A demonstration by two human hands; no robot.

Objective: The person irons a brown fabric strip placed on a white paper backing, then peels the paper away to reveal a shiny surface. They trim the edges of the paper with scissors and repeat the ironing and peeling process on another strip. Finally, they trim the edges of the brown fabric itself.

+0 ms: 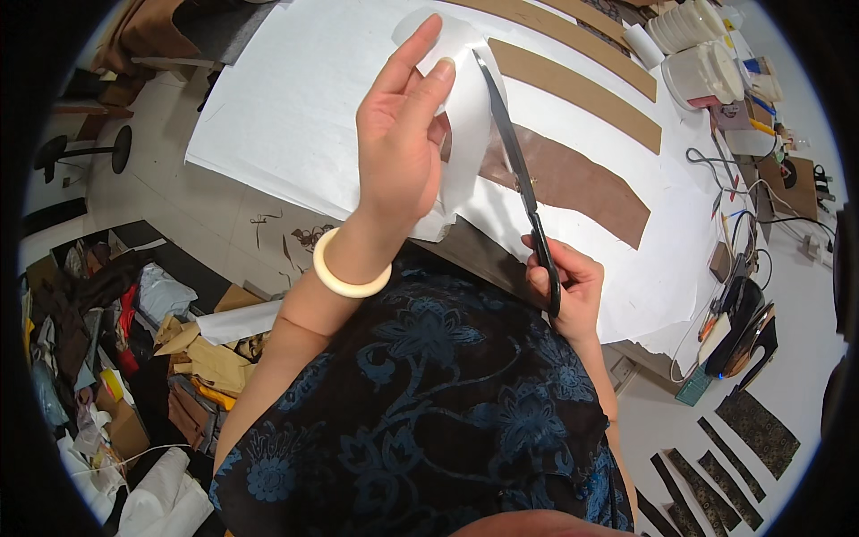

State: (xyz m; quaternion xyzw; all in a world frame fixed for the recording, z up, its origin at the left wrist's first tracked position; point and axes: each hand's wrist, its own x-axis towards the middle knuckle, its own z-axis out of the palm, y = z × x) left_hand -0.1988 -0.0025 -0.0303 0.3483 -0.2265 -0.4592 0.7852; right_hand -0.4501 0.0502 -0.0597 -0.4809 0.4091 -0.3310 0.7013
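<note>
My left hand (406, 127), with a cream bangle (352, 285) at its wrist, is raised over the table and holds a curled white sheet (470, 127) between thumb and fingers. My right hand (570, 285) grips the black handles of long scissors (513, 151). Their blades point away from me along the right side of the sheet and look nearly closed; whether the sheet lies between them is hard to tell. Beneath the scissors lies a brown leather piece (577, 181) with a curved, uneven outline, partly hidden by the sheet.
Tan strips (577, 94) lie on the white table covering (282, 114). White plastic tubs (701, 74) stand at the back right. Cables (731, 188) and tools crowd the right edge. Patterned dark pieces (758, 429) lie at lower right. Scraps and bags (215, 362) fill the lower left.
</note>
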